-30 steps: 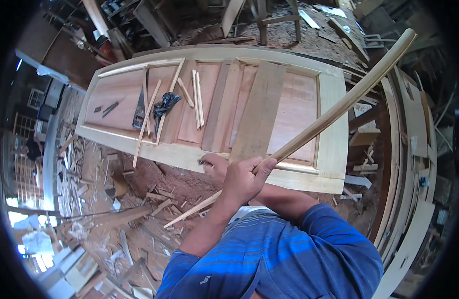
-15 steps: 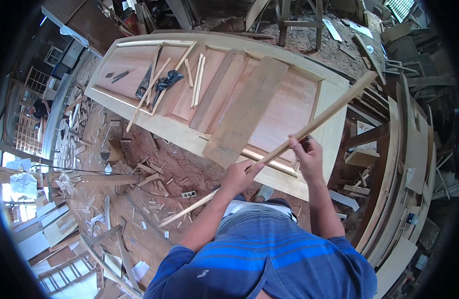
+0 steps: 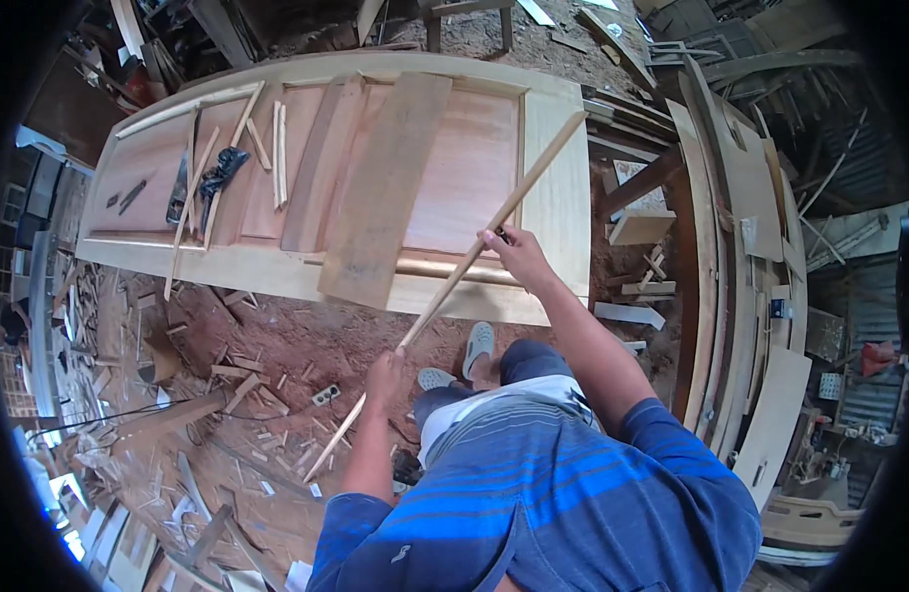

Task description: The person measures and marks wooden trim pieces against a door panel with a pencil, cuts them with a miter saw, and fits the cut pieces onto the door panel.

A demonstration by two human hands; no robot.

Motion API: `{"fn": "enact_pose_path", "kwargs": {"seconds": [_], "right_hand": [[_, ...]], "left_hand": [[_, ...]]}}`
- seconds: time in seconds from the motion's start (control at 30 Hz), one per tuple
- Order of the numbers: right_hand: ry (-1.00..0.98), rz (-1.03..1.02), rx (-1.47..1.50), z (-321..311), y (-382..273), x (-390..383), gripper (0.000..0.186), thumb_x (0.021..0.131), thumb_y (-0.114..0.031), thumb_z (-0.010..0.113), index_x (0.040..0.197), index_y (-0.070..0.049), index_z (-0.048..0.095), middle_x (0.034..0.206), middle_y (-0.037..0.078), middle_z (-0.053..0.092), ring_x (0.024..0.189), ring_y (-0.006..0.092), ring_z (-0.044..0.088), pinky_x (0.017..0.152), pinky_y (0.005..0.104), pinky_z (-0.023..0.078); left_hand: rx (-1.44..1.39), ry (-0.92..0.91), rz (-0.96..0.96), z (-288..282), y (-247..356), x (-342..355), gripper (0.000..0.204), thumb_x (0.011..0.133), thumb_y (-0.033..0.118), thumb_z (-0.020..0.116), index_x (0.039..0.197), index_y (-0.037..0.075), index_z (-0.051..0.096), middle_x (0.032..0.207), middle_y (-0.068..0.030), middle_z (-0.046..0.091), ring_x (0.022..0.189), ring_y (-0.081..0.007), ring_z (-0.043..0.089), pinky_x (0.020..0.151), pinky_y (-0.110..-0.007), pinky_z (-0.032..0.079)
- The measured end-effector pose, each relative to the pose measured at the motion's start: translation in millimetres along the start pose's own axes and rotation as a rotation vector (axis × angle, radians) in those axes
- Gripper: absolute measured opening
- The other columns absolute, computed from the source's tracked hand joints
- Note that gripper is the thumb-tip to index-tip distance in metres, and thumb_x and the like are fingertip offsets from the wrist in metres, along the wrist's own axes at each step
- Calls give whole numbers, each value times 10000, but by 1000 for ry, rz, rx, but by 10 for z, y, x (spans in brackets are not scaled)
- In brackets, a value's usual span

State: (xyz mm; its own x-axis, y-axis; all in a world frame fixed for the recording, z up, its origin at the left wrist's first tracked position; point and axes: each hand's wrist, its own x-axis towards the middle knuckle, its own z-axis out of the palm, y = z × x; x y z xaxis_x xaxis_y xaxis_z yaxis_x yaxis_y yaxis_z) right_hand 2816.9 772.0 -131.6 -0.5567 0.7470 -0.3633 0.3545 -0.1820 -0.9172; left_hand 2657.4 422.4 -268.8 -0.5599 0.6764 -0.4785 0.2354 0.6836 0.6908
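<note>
the left hand (image 3: pixel 383 382) and right hand (image 3: pixel 518 259) close their fingers round the long wooden strip (image 3: pixel 541 167) well apart, likely balancing it, the panelled door (image 3: pixel 558 222) beyond the right fingers.

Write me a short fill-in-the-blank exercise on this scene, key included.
The left hand and right hand both grip a long wooden strip; the ____ hand appears higher in the picture.
The crumpled plastic on the panelled door is ____ in colour.
The shirt has broad bright stripes of ____.

Missing words: right; black; blue.
</note>
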Motion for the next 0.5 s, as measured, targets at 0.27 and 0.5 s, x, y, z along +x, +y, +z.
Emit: {"fn": "enact_pose_path", "kwargs": {"seconds": [0.27,0.5], "right_hand": [[218,-40,-98,-708,419,980,534,931,-275,854,1272,84,655,1022,104,750,878,157,674,835,315,528],[118,-47,-149,-1344,824,1961,952,852,-309,881,1537,112,371,1082,188,734,955,265,724,900,396,567]], "left_hand": [[127,122,-9,364,692,-139,613,1060,591,552,916,17,711,839,-266,702,836,-491,687,744,-544,514],[273,252,-143,909,1579,-275,571,1063,561,561,889,43,726,836,-245,716,811,-487,692,730,-564,528]]}}
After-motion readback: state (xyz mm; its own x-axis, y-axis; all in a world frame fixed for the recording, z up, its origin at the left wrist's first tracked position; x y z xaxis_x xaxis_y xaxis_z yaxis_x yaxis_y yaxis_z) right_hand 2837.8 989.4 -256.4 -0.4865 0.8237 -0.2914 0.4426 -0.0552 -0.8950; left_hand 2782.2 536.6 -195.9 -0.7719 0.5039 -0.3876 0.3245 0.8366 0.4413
